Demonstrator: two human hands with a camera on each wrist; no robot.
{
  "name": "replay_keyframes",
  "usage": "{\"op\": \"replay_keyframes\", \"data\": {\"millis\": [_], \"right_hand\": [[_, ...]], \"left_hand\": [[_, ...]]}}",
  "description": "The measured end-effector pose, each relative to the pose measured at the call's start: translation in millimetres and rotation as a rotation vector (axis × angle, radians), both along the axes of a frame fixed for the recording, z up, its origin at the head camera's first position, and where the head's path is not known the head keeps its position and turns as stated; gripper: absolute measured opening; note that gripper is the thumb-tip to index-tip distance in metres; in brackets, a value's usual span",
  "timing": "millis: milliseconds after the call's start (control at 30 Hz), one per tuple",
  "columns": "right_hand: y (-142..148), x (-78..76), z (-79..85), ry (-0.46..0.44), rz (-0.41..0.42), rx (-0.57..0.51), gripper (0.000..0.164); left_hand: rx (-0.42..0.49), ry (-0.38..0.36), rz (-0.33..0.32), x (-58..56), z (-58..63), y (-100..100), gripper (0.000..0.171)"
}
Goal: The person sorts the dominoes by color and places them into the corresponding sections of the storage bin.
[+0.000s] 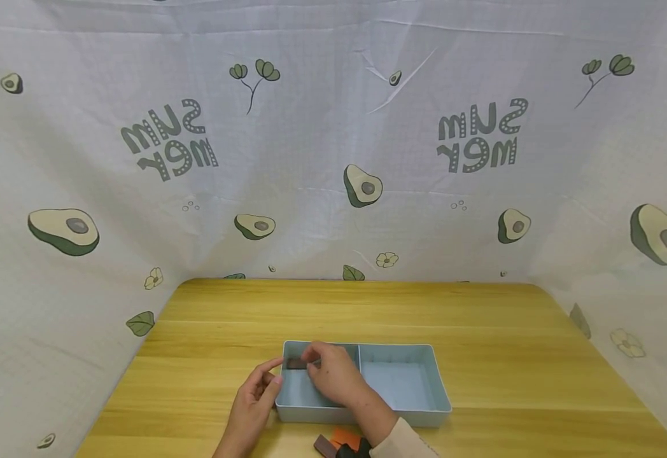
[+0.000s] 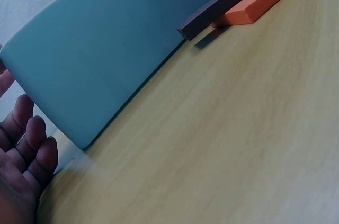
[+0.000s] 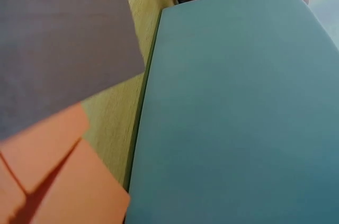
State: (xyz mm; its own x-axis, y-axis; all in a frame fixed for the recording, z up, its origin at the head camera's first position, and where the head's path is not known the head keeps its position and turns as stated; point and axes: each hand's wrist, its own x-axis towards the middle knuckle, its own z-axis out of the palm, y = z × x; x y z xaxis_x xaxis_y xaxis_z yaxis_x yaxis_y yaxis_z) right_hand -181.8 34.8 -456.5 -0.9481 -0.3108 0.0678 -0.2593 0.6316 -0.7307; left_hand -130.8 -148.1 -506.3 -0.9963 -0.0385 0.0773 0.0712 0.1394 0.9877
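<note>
A pale blue box (image 1: 406,416) with two compartments stands on the table. My right hand (image 1: 336,376) reaches into its left compartment, thumb and forefinger pinching the right end of a dark brown block (image 1: 296,364) by the back wall. My left hand (image 1: 252,395) is at the box's left side, forefinger and thumb tips right at the wall, the other fingers loosely bent. In the left wrist view those bent fingers (image 2: 39,152) stay beside the box's corner. The right wrist view shows the box's front wall (image 3: 238,102), with the right hand hidden behind it.
In front of the box lie several orange blocks (image 1: 345,437), a brown block (image 1: 325,446) and black pieces (image 1: 354,450), below my right forearm. The wooden table (image 1: 511,381) meets a printed white cloth (image 1: 310,146) at the back and sides.
</note>
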Motion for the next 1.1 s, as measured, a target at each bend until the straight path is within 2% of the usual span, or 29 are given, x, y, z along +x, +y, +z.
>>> {"op": "replay_keyframes", "data": {"millis": [100, 233, 433, 500, 633, 800, 933, 1100], "right_hand": [[1, 0.1, 1.2, -0.005, -0.026, -0.054, 0.01], [6, 1.6, 4.4, -0.013, -0.039, -0.177, 0.01], [20, 9.1, 19.3, -0.098, 0.015, -0.427, 0.022], [27, 13.2, 25.1, -0.128, 0.025, -0.48, 0.026], [43, 23.4, 34.6, -0.169, 0.009, -0.513, 0.031], [64, 38.9, 41.3, -0.177, -0.033, -0.511, 0.035], [81, 51.8, 43.1, -0.174, -0.06, -0.503, 0.037], [104, 67.0, 39.7, -0.201, -0.056, -0.518, 0.044]], "left_hand": [[-0.002, -0.004, -0.003, -0.3, 0.0, 0, 0.033], [-0.002, -0.014, -0.004, 0.1, 0.2, 1, 0.034], [-0.008, -0.017, 0.013, 0.6, 1.5, 2, 0.033], [-0.012, -0.012, 0.019, 0.5, 1.6, 1, 0.032], [-0.018, -0.006, 0.024, 0.1, 1.1, 1, 0.032], [-0.017, -0.012, 0.017, -0.2, -0.5, 1, 0.033], [-0.022, -0.027, 0.014, -0.5, -0.4, 1, 0.034], [-0.009, -0.034, 0.01, -0.1, 0.6, 1, 0.035]]}}
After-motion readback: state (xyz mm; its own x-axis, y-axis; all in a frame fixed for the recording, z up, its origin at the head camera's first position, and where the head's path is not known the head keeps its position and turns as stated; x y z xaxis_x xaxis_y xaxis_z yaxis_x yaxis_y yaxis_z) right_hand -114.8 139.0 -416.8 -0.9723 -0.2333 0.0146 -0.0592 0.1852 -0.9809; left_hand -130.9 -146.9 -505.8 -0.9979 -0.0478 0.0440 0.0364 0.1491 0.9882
